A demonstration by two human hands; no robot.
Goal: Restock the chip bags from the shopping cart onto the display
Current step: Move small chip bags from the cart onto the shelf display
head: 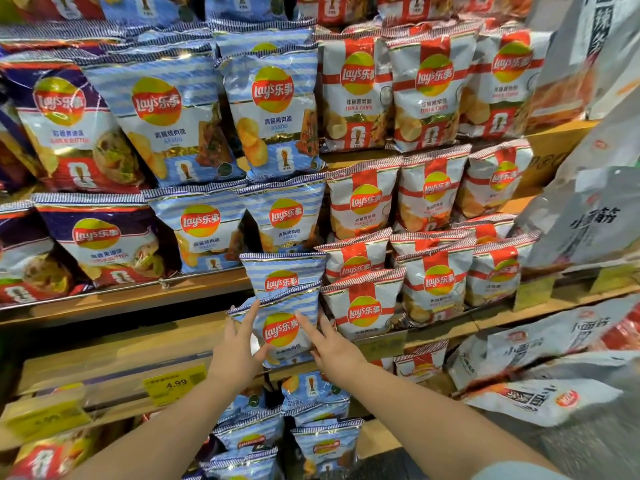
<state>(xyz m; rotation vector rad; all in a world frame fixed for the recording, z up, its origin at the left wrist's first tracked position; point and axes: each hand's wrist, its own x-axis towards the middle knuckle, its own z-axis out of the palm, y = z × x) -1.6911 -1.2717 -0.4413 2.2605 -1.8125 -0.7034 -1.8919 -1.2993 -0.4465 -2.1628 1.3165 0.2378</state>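
Blue chip bag (282, 332) upright on shelf lip above yellow price tag (175, 384). Left hand (235, 355), right hand (332, 348) flank it, fingers straight, touching sides. Best seat it square, logo forward.

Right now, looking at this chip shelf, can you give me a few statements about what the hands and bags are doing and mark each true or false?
1. Both hands touch the same blue striped bag. True.
2. The left hand holds a red and white bag. False: it rests on the blue striped bag's left edge.
3. The red and white bags sit to the right of the blue ones. True.
4. The yellow price tag reads 9.99. False: it reads 4.99.
5. The right hand has its fingers stretched out on the bag. True.
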